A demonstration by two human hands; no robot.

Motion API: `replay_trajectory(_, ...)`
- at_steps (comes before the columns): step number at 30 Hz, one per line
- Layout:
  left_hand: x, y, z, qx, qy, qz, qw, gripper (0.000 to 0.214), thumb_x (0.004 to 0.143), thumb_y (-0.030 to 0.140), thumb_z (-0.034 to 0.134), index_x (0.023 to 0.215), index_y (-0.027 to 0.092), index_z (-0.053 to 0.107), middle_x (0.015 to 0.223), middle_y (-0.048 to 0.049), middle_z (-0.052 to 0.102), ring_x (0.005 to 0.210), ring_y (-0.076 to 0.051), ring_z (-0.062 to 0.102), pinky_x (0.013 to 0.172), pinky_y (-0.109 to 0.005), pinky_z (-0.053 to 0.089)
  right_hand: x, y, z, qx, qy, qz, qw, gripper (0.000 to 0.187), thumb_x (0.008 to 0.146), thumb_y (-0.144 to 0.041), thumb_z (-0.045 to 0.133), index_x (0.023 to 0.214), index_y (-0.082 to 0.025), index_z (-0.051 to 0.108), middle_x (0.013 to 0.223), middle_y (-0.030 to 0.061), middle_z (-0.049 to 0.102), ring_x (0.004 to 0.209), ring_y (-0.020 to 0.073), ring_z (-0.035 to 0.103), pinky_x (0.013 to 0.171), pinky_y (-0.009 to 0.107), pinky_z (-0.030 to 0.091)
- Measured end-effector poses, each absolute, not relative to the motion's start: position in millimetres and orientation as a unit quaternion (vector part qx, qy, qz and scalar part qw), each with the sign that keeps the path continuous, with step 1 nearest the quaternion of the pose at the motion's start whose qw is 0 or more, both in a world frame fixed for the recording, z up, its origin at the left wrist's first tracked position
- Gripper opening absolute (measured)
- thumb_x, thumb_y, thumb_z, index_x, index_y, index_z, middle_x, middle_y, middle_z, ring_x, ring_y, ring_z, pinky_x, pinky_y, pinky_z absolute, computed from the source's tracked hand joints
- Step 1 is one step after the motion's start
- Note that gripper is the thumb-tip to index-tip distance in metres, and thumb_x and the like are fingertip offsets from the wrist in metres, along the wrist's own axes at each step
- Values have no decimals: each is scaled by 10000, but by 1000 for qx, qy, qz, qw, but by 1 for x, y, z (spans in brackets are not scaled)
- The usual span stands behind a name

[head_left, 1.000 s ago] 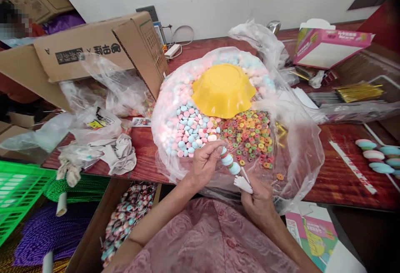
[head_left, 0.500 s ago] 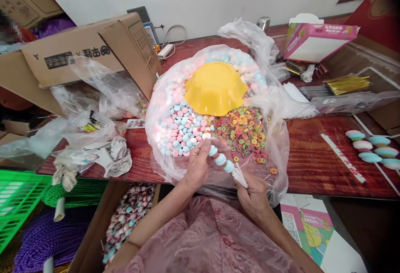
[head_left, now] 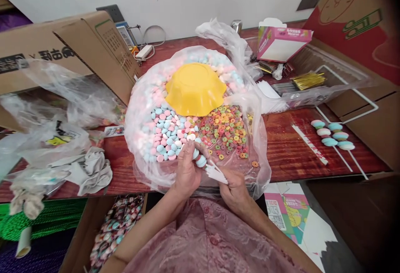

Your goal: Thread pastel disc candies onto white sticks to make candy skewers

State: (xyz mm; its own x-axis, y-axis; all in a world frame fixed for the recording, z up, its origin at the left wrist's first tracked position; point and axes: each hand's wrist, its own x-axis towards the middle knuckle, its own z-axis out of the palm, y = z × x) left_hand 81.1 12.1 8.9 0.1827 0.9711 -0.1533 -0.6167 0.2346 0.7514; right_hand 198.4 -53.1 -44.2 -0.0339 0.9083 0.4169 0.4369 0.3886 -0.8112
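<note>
1. Pinching with my left hand [head_left: 187, 169], I have its fingers closed on a short skewer of pale blue and white round candies [head_left: 200, 159], held just above the near edge of the big clear plastic bag [head_left: 264, 169].
2. My right hand [head_left: 233, 187] is closed around a bunch of thin white plastic sticks [head_left: 216, 174]. Their tips fan out toward the skewer. I cannot tell whether the skewer's own stick belongs to that bunch.
3. Both hands sit close together at the near edge of the red-brown wooden worktop [head_left: 287, 152].
4. The bag lies open on the worktop. It holds pink, blue and white disc candies [head_left: 165, 135] on the left and multicoloured ring candies [head_left: 225, 129] on the right.
5. An upturned yellow plastic bowl with a wavy rim [head_left: 195, 87] rests on the heap at the far side of the bag.
6. Well to the right, finished pastel candy skewers on white sticks [head_left: 331, 135] lie side by side on the worktop.
7. Farther back on the right stand a pink and white cardboard box [head_left: 281, 43] and a bundle of gold twist ties [head_left: 308, 80].
8. On the left are a brown cardboard carton [head_left: 93, 52] and, nearer, a crumpled grey cloth [head_left: 93, 171].
</note>
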Motion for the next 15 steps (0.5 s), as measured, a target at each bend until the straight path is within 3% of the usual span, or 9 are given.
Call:
replay_trajectory(6, 82, 21, 14, 291, 311, 571, 702, 455, 819, 525, 707, 629, 177, 484, 465, 53, 490, 342, -56, 390, 367, -171, 344, 189, -54, -40, -484, -661, 300, 489, 233, 814, -48, 412, 752, -175, 596, 651, -20, 559, 565, 109, 466, 557, 204, 389)
replay_trajectory(11, 81, 25, 17, 296, 304, 579, 696, 444, 833, 507, 705, 636, 176, 485, 479, 52, 492, 316, -49, 366, 343, -179, 347, 196, -57, -39, -494, -676, 277, 472, 284, 760, -35, 398, 803, -178, 640, 679, -13, 621, 589, 118, 535, 598, 207, 448)
replay_trajectory(15, 89, 18, 17, 345, 280, 562, 698, 434, 854, 497, 689, 641, 171, 498, 480, 52, 494, 317, -44, 365, 345, -176, 344, 198, -64, -37, -486, -687, 214, 496, 383, 765, -49, 398, 968, -185, 693, 685, -2, 663, 596, 132, 604, 633, 225, 506)
